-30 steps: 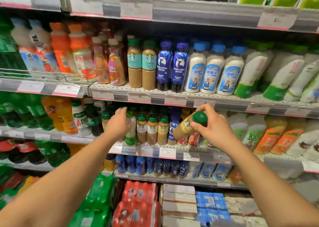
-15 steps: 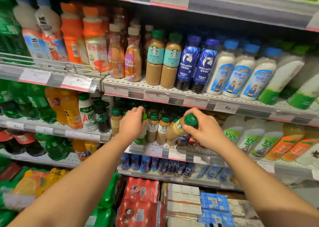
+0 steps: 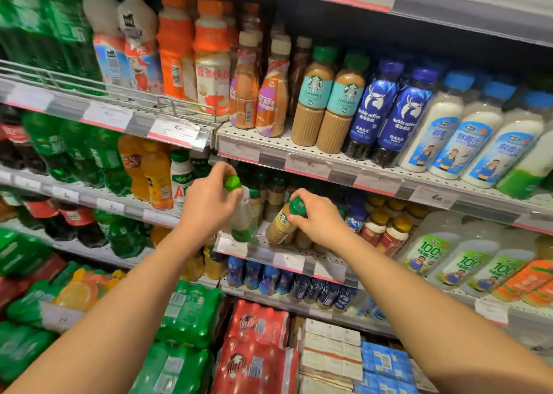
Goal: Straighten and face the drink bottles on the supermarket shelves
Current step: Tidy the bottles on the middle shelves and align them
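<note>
head view: left hand (image 3: 209, 205) clutches a pale green-capped bottle (image 3: 241, 223), right hand (image 3: 320, 223) pinches a tilted coffee bottle (image 3: 281, 224) by its cap.

Green caps (image 3: 232, 183), tan ribbed coffee bottle (image 3: 279, 226)

Pale bottle (image 3: 241, 223) (left hand (image 3: 206, 205)) newly tilted

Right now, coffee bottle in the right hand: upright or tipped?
Tipped. The coffee bottle leans, green cap toward the right hand, base back on the shelf.
</note>
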`<action>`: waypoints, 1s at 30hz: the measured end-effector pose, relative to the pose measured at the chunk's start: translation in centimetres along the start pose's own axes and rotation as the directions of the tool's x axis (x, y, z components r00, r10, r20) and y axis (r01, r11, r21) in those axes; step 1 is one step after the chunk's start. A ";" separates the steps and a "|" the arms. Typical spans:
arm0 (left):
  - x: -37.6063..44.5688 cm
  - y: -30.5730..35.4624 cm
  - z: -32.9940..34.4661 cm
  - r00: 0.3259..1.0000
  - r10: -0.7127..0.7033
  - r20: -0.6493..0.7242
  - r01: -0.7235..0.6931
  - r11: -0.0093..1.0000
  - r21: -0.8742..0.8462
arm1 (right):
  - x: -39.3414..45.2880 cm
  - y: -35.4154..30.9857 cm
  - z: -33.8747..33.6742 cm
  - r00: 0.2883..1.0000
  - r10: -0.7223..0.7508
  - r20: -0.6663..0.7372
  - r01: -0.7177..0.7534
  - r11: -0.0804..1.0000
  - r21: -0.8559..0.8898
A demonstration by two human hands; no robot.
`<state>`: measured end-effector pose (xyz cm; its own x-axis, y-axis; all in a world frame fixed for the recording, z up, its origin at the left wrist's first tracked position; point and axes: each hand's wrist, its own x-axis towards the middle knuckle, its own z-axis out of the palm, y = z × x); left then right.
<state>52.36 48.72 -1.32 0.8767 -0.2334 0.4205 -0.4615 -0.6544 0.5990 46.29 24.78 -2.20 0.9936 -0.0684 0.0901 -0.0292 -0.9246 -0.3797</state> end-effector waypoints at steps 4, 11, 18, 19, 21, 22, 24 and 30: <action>-0.9 -1.7 -2.7 0.998 -0.059 -0.025 0.060 0.998 0.037 | 2.6 -1.3 1.7 0.998 -0.029 0.056 0.034 0.995 -0.092; -3.3 -3.4 -5.0 0.997 -0.067 -0.025 0.067 0.998 0.006 | 6.1 -3.1 3.3 0.992 -0.026 0.120 0.060 0.955 -0.289; -4.2 -3.7 -5.3 0.998 -0.066 -0.011 0.066 0.998 0.021 | 8.3 -4.3 3.3 0.981 -0.015 0.195 0.100 0.896 -0.434; -4.4 -3.6 -5.3 0.998 -0.070 -0.003 0.070 0.997 0.022 | 8.6 -4.3 3.2 0.978 -0.003 0.208 0.094 0.899 -0.429; -4.5 -3.5 -5.2 0.997 -0.076 0.013 0.076 0.997 0.017 | 9.2 -4.4 3.1 0.974 0.023 0.224 0.077 0.902 -0.424; -4.6 -3.4 -5.2 0.997 -0.075 0.016 0.075 0.997 0.016 | 9.5 -4.4 3.0 0.973 0.032 0.228 0.070 0.902 -0.426; -4.6 -3.2 -5.0 0.998 -0.066 0.022 0.066 0.998 0.014 | 9.9 -4.4 3.0 0.970 0.059 0.235 0.048 0.903 -0.427; -4.8 -2.6 -4.6 0.996 -0.066 0.058 0.065 0.998 0.021 | 10.5 -3.8 3.0 0.955 0.066 0.290 0.058 0.915 -0.400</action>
<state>48.76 54.85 -1.77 0.9116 -0.2315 0.3397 -0.4010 -0.6829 0.6106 57.19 28.67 -2.56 0.9784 -0.0178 -0.2059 -0.0127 -0.9996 0.0261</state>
